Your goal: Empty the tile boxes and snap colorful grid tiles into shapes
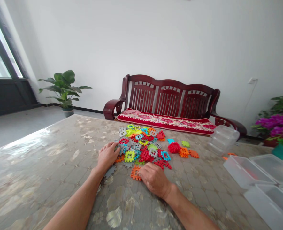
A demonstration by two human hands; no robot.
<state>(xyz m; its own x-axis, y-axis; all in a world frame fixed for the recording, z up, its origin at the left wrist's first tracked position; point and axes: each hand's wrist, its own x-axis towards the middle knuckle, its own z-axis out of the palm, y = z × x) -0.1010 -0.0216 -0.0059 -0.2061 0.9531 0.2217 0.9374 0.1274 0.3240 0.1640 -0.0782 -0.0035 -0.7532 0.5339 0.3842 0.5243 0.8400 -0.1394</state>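
Observation:
Brightly coloured flat plastic interlocking building pieces (129,156) lie in a loose pile on the table; several have window-like grids and notched edges. At the near side of the pile, my right hand (153,179) has curled fingers gripping the edge of an orange window-shaped interlocking piece (135,172). My left hand (108,156) rests at the pile's left edge, palm down and fingers stretched out, its fingertips by grey and blue pieces. A dark grey piece (110,172) lies beside the left wrist, partly covered by it.
Small sets of red (174,147) and orange pieces (184,152) lie right of the pile. Clear plastic boxes (249,172) stand on the table's right side, with a stacked clear container (224,139) behind. A wooden bench (169,99) and a potted plant (66,89) are beyond the patterned table (67,156).

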